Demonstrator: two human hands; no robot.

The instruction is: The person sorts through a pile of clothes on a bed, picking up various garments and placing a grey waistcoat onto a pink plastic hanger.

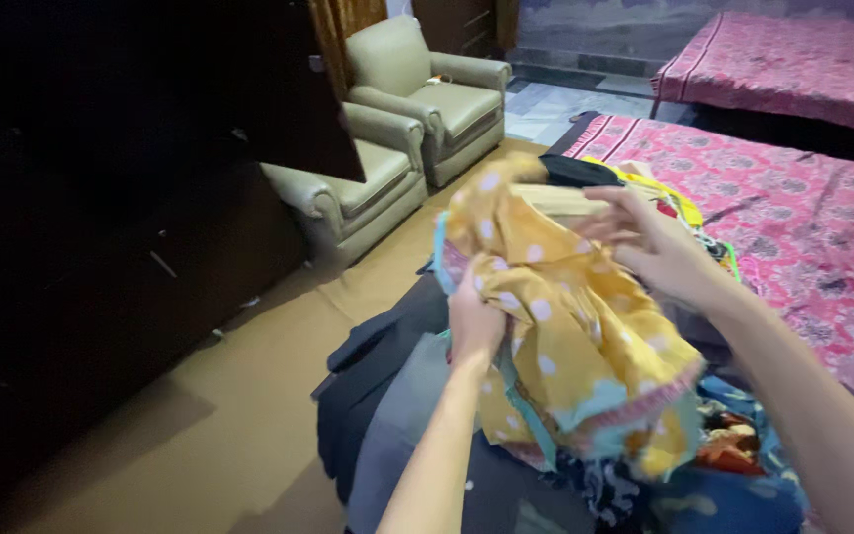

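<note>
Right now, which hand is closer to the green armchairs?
Left. The left hand grips the yellow dotted cloth on the armchairs' side; the right hand is toward the pink bed.

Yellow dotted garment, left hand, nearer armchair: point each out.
yellow dotted garment [585,341], head view, on its hanging middle folds.
left hand [473,321], head view, on its back, gripping cloth.
nearer armchair [373,178], head view, on its seat cushion.
</note>
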